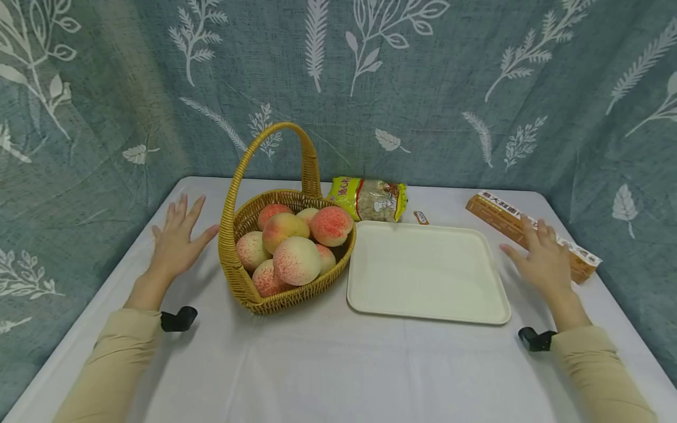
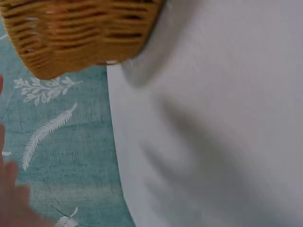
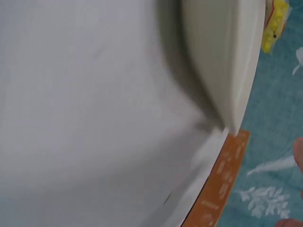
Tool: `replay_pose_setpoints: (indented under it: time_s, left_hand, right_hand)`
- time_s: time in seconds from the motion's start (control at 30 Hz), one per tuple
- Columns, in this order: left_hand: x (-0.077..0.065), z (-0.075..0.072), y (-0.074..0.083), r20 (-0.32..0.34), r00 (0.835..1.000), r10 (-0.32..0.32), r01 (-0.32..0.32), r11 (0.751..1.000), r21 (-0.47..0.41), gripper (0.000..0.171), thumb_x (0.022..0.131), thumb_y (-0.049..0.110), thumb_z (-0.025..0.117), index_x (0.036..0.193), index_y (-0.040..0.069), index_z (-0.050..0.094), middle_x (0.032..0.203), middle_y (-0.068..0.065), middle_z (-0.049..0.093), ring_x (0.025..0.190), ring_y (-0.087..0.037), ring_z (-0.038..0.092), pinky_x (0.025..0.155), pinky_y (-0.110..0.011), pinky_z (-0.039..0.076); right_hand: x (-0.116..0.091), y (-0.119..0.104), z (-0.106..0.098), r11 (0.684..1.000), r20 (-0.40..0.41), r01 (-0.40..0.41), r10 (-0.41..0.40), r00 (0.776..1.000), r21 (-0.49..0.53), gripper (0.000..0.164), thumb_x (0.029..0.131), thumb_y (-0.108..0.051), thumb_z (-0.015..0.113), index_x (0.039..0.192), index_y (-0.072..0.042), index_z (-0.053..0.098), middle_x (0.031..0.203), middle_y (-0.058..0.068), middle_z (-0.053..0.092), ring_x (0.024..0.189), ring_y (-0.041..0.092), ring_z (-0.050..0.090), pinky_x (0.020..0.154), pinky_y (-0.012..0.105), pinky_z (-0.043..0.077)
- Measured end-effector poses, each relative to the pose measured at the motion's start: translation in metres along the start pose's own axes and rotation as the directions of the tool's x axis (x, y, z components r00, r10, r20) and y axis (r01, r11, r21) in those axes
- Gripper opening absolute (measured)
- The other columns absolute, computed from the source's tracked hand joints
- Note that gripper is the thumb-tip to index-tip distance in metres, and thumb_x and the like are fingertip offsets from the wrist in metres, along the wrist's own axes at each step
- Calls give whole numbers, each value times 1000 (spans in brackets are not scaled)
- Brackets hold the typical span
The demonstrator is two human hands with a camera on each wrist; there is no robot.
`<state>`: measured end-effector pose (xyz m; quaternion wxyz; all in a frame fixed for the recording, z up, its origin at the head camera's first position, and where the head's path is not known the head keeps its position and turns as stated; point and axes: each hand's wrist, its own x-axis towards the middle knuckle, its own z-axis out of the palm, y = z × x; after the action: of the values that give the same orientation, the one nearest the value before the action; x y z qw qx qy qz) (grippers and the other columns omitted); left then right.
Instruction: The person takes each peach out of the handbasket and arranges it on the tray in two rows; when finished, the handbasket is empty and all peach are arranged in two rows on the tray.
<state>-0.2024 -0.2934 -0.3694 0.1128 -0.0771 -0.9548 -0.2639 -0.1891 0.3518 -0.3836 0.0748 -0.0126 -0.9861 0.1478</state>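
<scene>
My left hand (image 1: 177,244) is spread, palm down, just left of a wicker basket (image 1: 240,288) with a tall arched handle. Several peaches (image 1: 297,261), pale with red blush, are heaped in that basket. At the left edge of the left wrist view, part of the left hand (image 2: 14,198) shows blurred, apart from the basket (image 2: 85,35). On the other side, my right hand (image 1: 545,261) has its fingers extended by a long brown box (image 1: 499,217), partly covering it; whether they touch I cannot tell. Neither hand holds anything.
A cream rectangular tray (image 1: 428,273) lies right of the basket. Behind it is a yellow-and-clear food bag (image 1: 370,198) beside a small orange-brown label (image 1: 421,218). A white cloth (image 1: 338,364) covers the table, and a green leaf-patterned curtain (image 1: 423,117) hangs behind.
</scene>
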Motion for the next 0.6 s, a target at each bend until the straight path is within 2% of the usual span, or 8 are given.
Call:
replay_pose_setpoints:
  time_s: [0.07,0.1,0.17,0.23,0.33,0.43,0.5,0.6]
  left_hand:
    - [0,3,3,56,998,9,0,987,-161,75,101,46,44,157,8,13,159,-24,-1,143,-46,-5,102,-74,0]
    - [0,4,4,93,996,6,17,970,-242,74,101,42,46,157,8,12,160,-22,0,143,-46,-3,105,-71,2]
    - [1,5,8,158,987,26,38,919,-392,72,101,30,50,156,6,10,160,-22,3,143,-46,3,109,-66,8]
    - [2,6,10,219,975,45,69,871,-487,72,99,20,52,156,6,10,159,-23,10,142,-46,14,109,-62,17]
    - [2,7,11,275,958,86,85,827,-555,72,96,8,54,154,-1,13,154,-28,22,136,-29,36,107,-52,31]
    - [2,9,11,288,953,96,82,832,-548,71,93,6,54,153,-4,17,149,-30,32,122,-12,43,100,-43,37]
    - [3,12,10,288,952,104,79,825,-559,73,91,6,55,152,-5,17,148,-32,31,126,-17,43,103,-47,35]
    - [3,15,8,302,949,95,99,817,-569,76,90,6,55,153,-5,14,150,-33,27,135,-41,33,105,-60,28]
  right_hand:
    - [0,-12,1,1000,-23,2,-2,1000,20,79,98,-47,49,153,2,18,146,39,24,131,57,28,98,71,24]
    - [0,-17,1,1000,-38,9,-8,999,30,76,97,-42,53,151,3,23,143,39,31,125,57,36,95,70,31]
    - [0,-31,3,998,-87,36,-31,996,54,68,95,-32,59,147,4,33,135,37,43,112,56,48,84,66,40]
    - [1,-45,8,991,-161,101,-87,983,84,60,92,-23,64,141,4,42,125,35,54,98,53,56,73,62,45]
    - [3,-69,18,959,-242,223,-178,954,173,50,88,-14,69,132,6,54,117,30,62,94,47,62,73,56,49]
    - [3,-97,27,906,-215,290,-231,949,308,45,87,-9,71,127,7,59,116,27,64,99,41,63,82,51,51]
    - [2,-116,30,861,-154,299,-258,954,412,44,87,-8,71,127,7,59,121,26,62,107,40,61,89,48,50]
    - [0,-146,35,773,-83,306,-315,945,556,48,87,-7,71,131,6,56,126,26,59,114,38,58,94,44,48]
